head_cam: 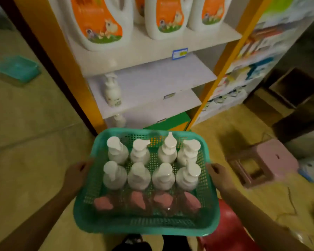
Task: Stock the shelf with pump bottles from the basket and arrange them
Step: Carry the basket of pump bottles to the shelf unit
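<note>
At the bottom of the view, just above the person's dark shoes [134,240], a green plastic basket [145,226] is carried level between both hands. The left hand [78,175] has its grip closed on the basket's left rim, and the right hand [220,175] has its grip closed on the right rim. Inside the basket, nearest the person, a row of four clear bottles with pink pump heads [147,201] sits along the near wall. Beyond them stand eight white pump bottles [150,160] in two rows of four, upright and close together. A red stool [228,230] shows just right of the basket, and a pink stool [263,160] stands on the floor farther right. Ahead is the orange-framed shelf unit [149,84], its middle board holding one white pump bottle [112,91] near the left end, the rest of that board bare. Another white bottle [119,120] peeks out on the board below. On the top board stand large white detergent jugs with orange labels [98,20]. Far left on the floor lies a second green basket [16,68]
</note>
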The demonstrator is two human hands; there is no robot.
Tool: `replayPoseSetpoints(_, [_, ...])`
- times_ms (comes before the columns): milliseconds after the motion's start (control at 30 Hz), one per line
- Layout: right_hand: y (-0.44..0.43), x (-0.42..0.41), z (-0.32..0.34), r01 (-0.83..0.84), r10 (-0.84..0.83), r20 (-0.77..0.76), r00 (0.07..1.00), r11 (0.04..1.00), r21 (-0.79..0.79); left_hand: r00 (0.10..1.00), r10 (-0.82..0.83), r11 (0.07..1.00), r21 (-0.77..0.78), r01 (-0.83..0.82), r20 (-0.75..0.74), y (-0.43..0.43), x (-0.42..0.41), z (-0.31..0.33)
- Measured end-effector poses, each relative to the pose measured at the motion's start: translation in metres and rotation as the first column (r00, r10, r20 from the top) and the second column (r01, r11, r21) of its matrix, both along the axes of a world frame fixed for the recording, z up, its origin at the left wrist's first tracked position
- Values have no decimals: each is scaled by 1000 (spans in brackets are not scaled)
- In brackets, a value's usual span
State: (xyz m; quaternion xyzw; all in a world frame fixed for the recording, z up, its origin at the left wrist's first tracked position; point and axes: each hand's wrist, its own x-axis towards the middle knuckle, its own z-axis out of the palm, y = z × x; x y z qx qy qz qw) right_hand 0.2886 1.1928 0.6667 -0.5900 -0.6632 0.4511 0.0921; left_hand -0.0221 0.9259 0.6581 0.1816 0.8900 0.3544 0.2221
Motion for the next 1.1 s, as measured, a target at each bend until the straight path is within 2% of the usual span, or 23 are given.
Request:
replayPoseSetpoints(167, [62, -48, -15, -169, 168, 5, 986, 986, 9, 968, 248, 969, -13, -247, 47, 4, 5, -24])
replayPoseSetpoints(300, [89, -80, -29, -238, 239, 26, 971, 970, -49, 932, 354, 935, -49, -352, 70, 6, 11, -41])
replayPoseSetpoints(767, [154, -118, -93, -349, 361, 113, 926, 930, -112, 876, 472, 878, -143, -457, 98, 53, 18, -111])
replayPoseSetpoints(933, [195, -120, -118, -407, 424, 161, 891, 905, -128, 849, 513, 854, -170, -491, 128, 91, 38, -141])
replayPoseSetpoints(1100, [242, -115, -163, -413, 438, 139, 888, 893, -179, 805, 581, 807, -214, -550, 122, 134, 64, -191])
